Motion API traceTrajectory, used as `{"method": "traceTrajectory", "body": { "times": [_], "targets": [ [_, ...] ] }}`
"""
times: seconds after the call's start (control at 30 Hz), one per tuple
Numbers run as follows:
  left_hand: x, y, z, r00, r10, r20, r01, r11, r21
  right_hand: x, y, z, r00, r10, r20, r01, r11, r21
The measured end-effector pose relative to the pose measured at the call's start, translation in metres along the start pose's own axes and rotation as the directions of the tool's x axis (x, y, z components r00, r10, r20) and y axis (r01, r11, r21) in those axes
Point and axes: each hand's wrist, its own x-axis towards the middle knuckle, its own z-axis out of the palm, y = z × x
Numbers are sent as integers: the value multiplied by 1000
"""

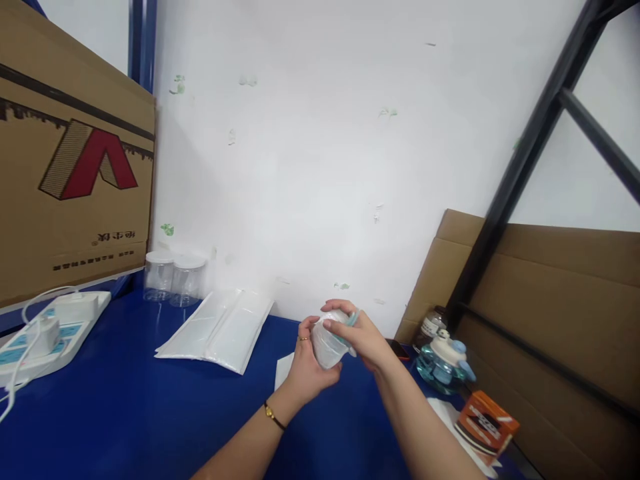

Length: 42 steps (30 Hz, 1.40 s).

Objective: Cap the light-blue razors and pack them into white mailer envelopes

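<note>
Both my hands meet above the blue table (125, 413), holding a small clear plastic jar (327, 347) with a pale teal lid. My left hand (306, 367), with a ring and a gold bracelet at the wrist, wraps round the jar's body from below. My right hand (357, 333) closes over the lid end from above, fingers curled round its rim. The jar lies tilted between them.
Two clear lidded jars (173, 277) stand at the back left beside a stack of white plastic bags (217, 330). A white power strip (45, 333) with plugs lies at the left. A blue water bottle (443, 367) and orange box (485, 423) sit on the right, near cardboard and a black frame.
</note>
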Motion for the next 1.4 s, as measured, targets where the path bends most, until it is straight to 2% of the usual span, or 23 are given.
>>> {"method": "traceTrajectory", "body": {
  "times": [0.07, 0.17, 0.27, 0.33, 0.5, 0.6, 0.67, 0.77, 0.83, 0.93, 1.0, 1.03, 1.13, 1.2, 1.3, 1.4],
  "targets": [
    [3, 1, 0, 999, 0, -38, 2, 999, 46, 0, -2, -1, 999, -32, -28, 33, 999, 13],
    [7, 2, 2, 993, 6, -120, 9, 993, 122, -3, 2, -4, 988, -88, -131, 86, 996, -19],
    [11, 5, 2, 980, 4, -200, 33, 983, 183, -7, 6, -6, 981, -91, -172, 68, 989, -133],
    [13, 10, -1, 979, -26, -201, 67, 977, 201, -9, 3, -8, 974, -122, -189, 72, 965, -254],
    [16, 21, -16, 994, -79, -75, 85, 992, 93, -11, -22, -16, 903, -367, -224, 219, 841, -494],
    [21, 24, -25, 997, -71, 32, 74, 992, -98, -11, -32, -18, 890, -425, -162, 279, 791, -544],
    [25, 25, -29, 982, -101, 162, 140, 959, -248, -10, -34, -19, 884, -441, -156, 298, 787, -540],
    [25, 25, -32, 912, -202, 356, 325, 887, -329, -10, -35, -21, 884, -431, -181, 288, 808, -514],
    [23, 26, -33, 857, -266, 442, 436, 832, -344, -12, -34, -24, 906, -376, -192, 260, 856, -446],
    [18, 31, -33, 778, -315, 543, 586, 676, -447, -16, -30, -30, 956, -257, -141, 237, 961, -145],
    [14, 33, -32, 733, -335, 592, 663, 544, -514, -20, -27, -30, 962, -260, -80, 264, 964, 42],
    [13, 34, -30, 716, -340, 610, 689, 485, -539, -22, -25, -28, 954, -294, -56, 297, 952, 75],
    [5, 30, -21, 669, -309, 677, 741, 357, -569, -30, -21, -16, 909, -415, 47, 416, 909, -19],
    [-2, 25, -13, 616, -259, 744, 785, 281, -552, -34, -19, -6, 886, -450, 107, 460, 883, -97],
    [-12, 19, -2, 527, -177, 831, 848, 180, -499, -38, -15, 7, 887, -448, 110, 461, 873, -159],
    [-17, 13, 3, 463, -118, 878, 883, 150, -445, -37, -13, 11, 904, -418, 93, 428, 875, -227]
  ]
}}
